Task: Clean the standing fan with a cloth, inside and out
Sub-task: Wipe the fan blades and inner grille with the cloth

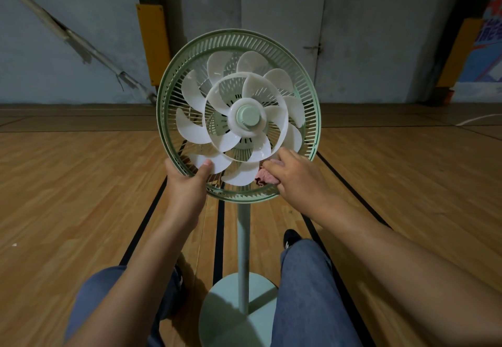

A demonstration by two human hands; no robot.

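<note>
Between the two outstretched arms stands the fan [239, 118], its front cover off and the white blades [245, 121] bare to the camera. The left hand [187, 180] grips the green rim [173, 85] at its lower left edge, thumb [205, 168] laid across the ribs and pressing near the tip of one blade, the other fingers wrapped behind the rim and out of sight. Over on the opposite side, the right hand [294, 175] reaches in at the lower right of the cage, holding a bunched pink cloth [265, 176] against the inside. The cloth sits just to the left of that hand's knuckles, touching the nearest blade and resting on the bottom ribs. How the right fingers lie around the cloth is mostly hidden by the back of the hand, though the cloth is clearly pinned under them.

Above both hands, the pale green hub [247, 116] sits at the centre of the blades. Below the hands, the slim pole [243, 251] drops straight down to a round base [239, 308] on the wooden floor [68, 183]. The person's knees, in blue jeans [304, 292], flank that base, one on each side, and a dark shoe [292, 238] shows just under the right forearm. Beyond the fan, a grey wall [81, 34] carries a white door [282, 20] and yellow padding [153, 42].
</note>
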